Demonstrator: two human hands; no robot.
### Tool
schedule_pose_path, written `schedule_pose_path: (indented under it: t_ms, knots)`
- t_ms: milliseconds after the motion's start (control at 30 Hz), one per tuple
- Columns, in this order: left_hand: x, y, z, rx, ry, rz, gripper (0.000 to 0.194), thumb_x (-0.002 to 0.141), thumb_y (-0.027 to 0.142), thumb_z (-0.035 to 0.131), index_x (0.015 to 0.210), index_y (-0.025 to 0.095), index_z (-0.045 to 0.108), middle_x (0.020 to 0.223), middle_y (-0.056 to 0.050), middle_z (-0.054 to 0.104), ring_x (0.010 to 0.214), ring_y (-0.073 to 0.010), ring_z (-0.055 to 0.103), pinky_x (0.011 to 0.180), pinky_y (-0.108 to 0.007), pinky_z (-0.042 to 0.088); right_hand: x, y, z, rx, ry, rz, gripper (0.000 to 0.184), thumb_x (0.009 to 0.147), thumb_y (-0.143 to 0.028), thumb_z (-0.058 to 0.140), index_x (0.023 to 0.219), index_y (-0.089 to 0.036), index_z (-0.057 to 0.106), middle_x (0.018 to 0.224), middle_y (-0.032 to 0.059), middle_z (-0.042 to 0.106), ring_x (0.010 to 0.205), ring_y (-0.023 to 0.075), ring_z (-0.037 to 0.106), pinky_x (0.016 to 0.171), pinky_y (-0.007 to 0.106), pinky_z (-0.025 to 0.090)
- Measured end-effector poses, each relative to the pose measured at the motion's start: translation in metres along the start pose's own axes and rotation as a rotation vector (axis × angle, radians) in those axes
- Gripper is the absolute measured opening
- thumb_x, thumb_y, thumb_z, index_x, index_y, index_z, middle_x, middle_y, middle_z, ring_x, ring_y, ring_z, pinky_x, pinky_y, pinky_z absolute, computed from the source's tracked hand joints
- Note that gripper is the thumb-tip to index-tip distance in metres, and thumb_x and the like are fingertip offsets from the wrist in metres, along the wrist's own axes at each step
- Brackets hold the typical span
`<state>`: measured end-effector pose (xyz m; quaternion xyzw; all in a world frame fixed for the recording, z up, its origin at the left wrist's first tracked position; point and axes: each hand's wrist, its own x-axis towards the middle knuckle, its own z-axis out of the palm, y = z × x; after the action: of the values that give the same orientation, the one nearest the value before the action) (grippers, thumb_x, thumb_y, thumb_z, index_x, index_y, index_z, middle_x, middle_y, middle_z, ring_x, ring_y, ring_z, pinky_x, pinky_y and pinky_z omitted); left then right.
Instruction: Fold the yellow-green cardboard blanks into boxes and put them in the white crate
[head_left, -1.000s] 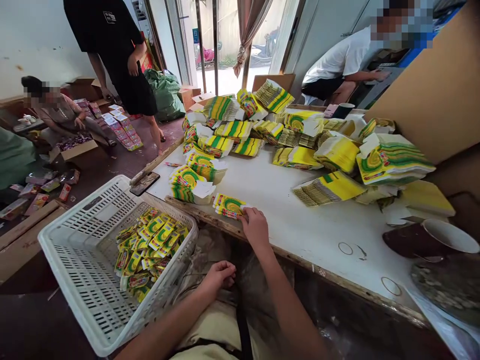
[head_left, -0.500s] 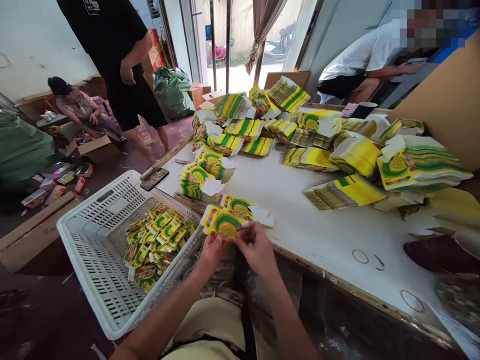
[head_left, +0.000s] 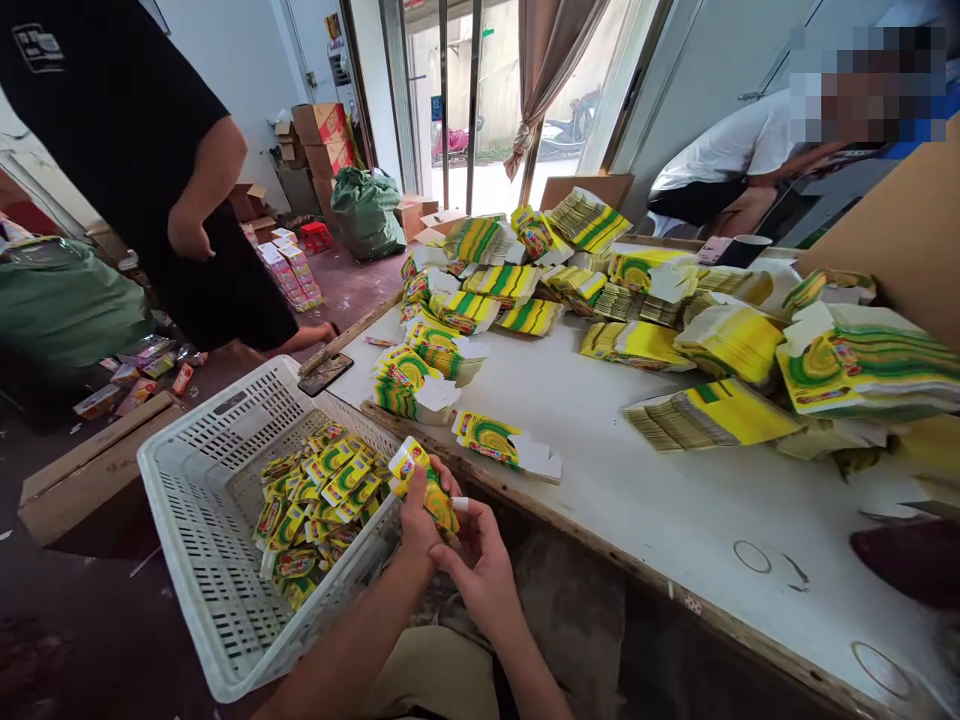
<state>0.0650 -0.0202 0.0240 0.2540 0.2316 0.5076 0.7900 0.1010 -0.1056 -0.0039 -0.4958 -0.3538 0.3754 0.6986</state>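
Between the white basket and the table edge, my left hand (head_left: 420, 515) is closed around a yellow-and-green printed carton (head_left: 435, 492). My right hand (head_left: 480, 560) is at the carton's lower end, its fingers bent against it; a white wrap covers one fingertip. Just beyond, a small stack of flat cartons (head_left: 491, 440) lies at the table's near edge with white flaps pointing right. To the left, the white plastic basket (head_left: 176, 520) holds a heap of yellow-and-green cartons (head_left: 322, 500).
Bundles of flat cartons (head_left: 502, 280) cover the back of the white table (head_left: 600, 480). A phone (head_left: 326, 375) lies at its left corner. Rubber bands (head_left: 752, 557) lie to the right. One person in black (head_left: 225, 270) stands left; another in white (head_left: 720, 150) sits right.
Both hands have drawn the carton down and left, off the table edge toward the basket, and tilted it. The view has swung left, and the person in black has moved left.
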Motion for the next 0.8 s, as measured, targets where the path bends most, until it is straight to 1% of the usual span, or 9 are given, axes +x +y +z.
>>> schedule_pose_path:
  t_ms: [67,133,267,367,433,567,600,700,800]
  knots:
    - [0.000,-0.002,-0.002,0.028,0.046,0.007,0.042,0.074,0.057,0.074,0.075,0.020,0.055,0.058,0.005,0.049,0.050,-0.0084,0.044,0.051,-0.020,0.041,0.001,0.002,-0.002,-0.022,-0.022,-0.001,0.040,0.076,-0.030,0.075,0.112,-0.023,0.059,0.098,0.0030,0.066,0.088,0.0191,0.062,0.078,0.028,0.052]
    - [0.000,-0.003,-0.004,0.076,0.107,0.025,0.045,0.071,0.059,0.076,0.075,0.019,0.054,0.059,0.005,0.048,0.051,-0.0081,0.043,0.051,-0.020,0.039,0.002,0.002,-0.005,-0.092,-0.045,-0.013,0.037,0.077,-0.031,0.074,0.111,-0.022,0.063,0.093,0.0027,0.066,0.083,0.0186,0.061,0.074,0.027,0.051]
    - [0.002,-0.007,-0.011,0.248,0.142,0.084,0.053,0.066,0.067,0.074,0.076,0.020,0.054,0.060,0.006,0.046,0.052,-0.0088,0.041,0.052,-0.022,0.037,0.002,0.000,-0.010,-0.227,-0.034,-0.026,0.022,0.074,-0.031,0.075,0.093,-0.021,0.070,0.076,-0.0005,0.061,0.068,0.0165,0.054,0.062,0.025,0.047]
    - [0.000,-0.013,-0.018,0.380,0.139,0.085,0.056,0.067,0.074,0.068,0.077,0.021,0.054,0.061,0.005,0.046,0.054,-0.0105,0.041,0.054,-0.024,0.038,0.002,0.005,-0.012,-0.142,-0.018,0.042,0.020,0.069,-0.029,0.076,0.086,-0.021,0.070,0.070,-0.0020,0.060,0.064,0.0164,0.054,0.059,0.025,0.047]
    - [-0.004,-0.017,-0.019,0.423,0.106,0.060,0.062,0.064,0.079,0.066,0.083,0.021,0.058,0.066,0.002,0.052,0.059,-0.0129,0.047,0.058,-0.026,0.042,0.003,0.010,-0.017,-0.073,0.031,0.076,0.022,0.068,-0.031,0.077,0.086,-0.021,0.069,0.070,-0.0019,0.062,0.063,0.0169,0.056,0.058,0.025,0.048]
    - [-0.012,-0.021,-0.011,0.352,-0.103,0.021,0.090,0.057,0.096,0.049,0.107,0.022,0.065,0.091,-0.006,0.065,0.083,-0.0224,0.059,0.076,-0.032,0.050,0.007,0.012,-0.039,-0.042,0.216,0.083,0.032,0.069,-0.040,0.077,0.094,-0.021,0.071,0.084,0.0042,0.072,0.075,0.0215,0.065,0.068,0.029,0.054]
    - [-0.013,-0.021,-0.007,0.330,-0.136,0.005,0.092,0.057,0.096,0.049,0.109,0.022,0.066,0.095,-0.008,0.067,0.088,-0.0242,0.060,0.080,-0.033,0.050,0.007,0.010,-0.045,-0.038,0.258,0.092,0.034,0.070,-0.043,0.077,0.095,-0.021,0.071,0.088,0.0057,0.074,0.080,0.0227,0.066,0.071,0.030,0.055]
    - [-0.011,-0.021,-0.002,0.375,-0.103,-0.038,0.065,0.067,0.074,0.070,0.105,0.021,0.070,0.099,-0.006,0.070,0.094,-0.0234,0.061,0.087,-0.032,0.048,0.008,0.004,-0.055,-0.015,0.294,0.134,0.037,0.071,-0.049,0.076,0.093,-0.021,0.072,0.091,0.0070,0.075,0.082,0.0236,0.068,0.073,0.031,0.055]
    - [-0.007,-0.022,-0.005,0.426,-0.040,-0.066,0.044,0.071,0.054,0.079,0.096,0.018,0.073,0.086,-0.004,0.071,0.080,-0.0192,0.061,0.078,-0.029,0.048,0.009,0.001,-0.051,-0.008,0.256,0.140,0.036,0.069,-0.052,0.077,0.084,-0.019,0.072,0.079,0.0055,0.073,0.073,0.0218,0.066,0.067,0.030,0.055]
